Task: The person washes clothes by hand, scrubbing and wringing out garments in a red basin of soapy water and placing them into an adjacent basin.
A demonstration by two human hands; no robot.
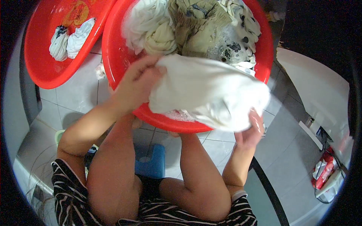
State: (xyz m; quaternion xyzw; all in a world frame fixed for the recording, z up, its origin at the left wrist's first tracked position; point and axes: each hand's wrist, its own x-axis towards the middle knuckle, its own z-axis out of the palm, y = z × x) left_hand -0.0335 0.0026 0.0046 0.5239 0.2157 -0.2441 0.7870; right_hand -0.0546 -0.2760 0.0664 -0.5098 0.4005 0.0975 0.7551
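Observation:
A wet white cloth garment (205, 88) is stretched between my two hands, above the near side of a large red basin (109, 45). My left hand (145, 77) is closed on its left end. My right hand (253, 132) grips the lower right corner, with the fingers partly hidden by the fabric. Blur smears the cloth's right edge. Behind it in the basin lie a white cloth (149, 19), a cream bundle (160, 39), a brownish-olive garment (198, 32) and a black-spotted white garment (247, 26), with suds among them.
A second red basin (36, 56) at the upper left holds two twisted white cloths (71, 43). Below me, between my legs, is a blue plastic stool (156, 160). On the right are a white curved panel (316, 81) and a red-and-white package (325, 169). Grey tiles (75, 94) cover the floor.

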